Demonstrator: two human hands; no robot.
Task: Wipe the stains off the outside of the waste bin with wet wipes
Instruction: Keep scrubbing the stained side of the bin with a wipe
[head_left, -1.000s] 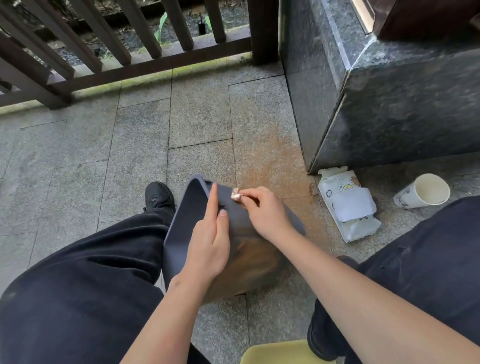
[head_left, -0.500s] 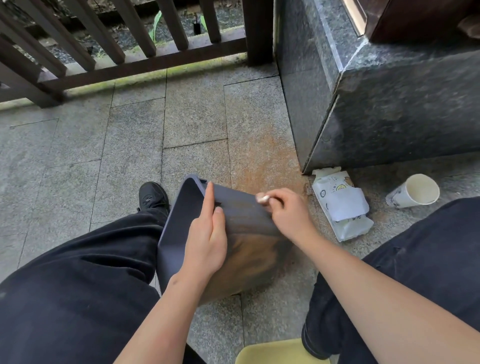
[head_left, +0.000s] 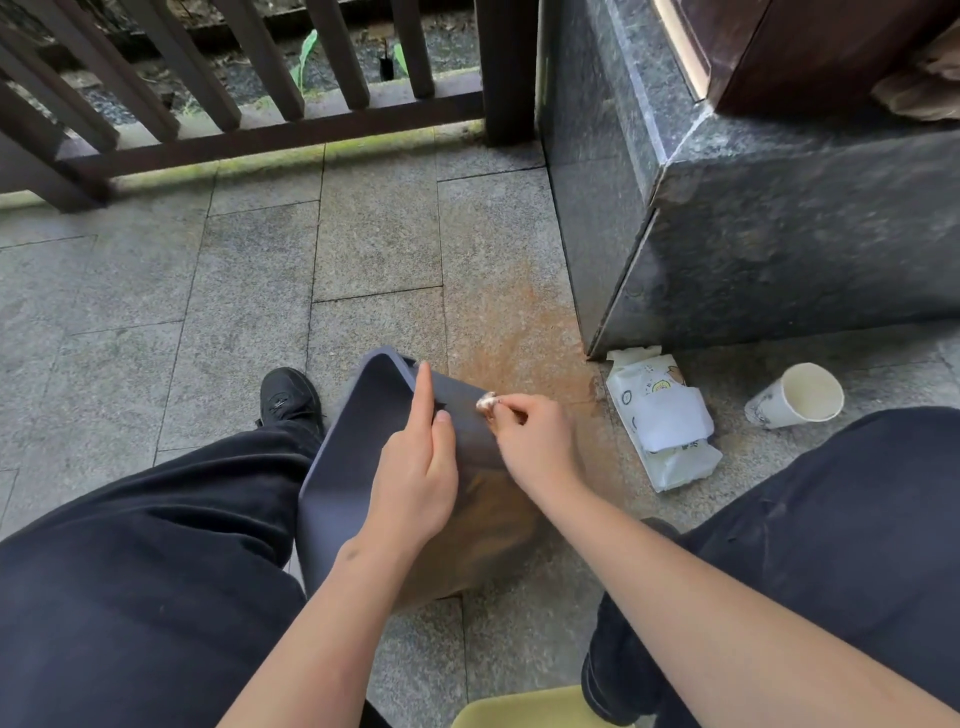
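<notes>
Left hand (head_left: 415, 478) steadies bin (head_left: 337, 467); right hand (head_left: 535, 441) pinches wipe (head_left: 487, 400).

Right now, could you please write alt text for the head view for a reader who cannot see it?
A seated person tilts a dark waste bin between their knees, left hand resting on its side, while the right hand pinches a soiled, wadded wet wipe against its outer wall. On the stone floor to the right lie a wet wipes pack and a tipped paper cup.
</notes>
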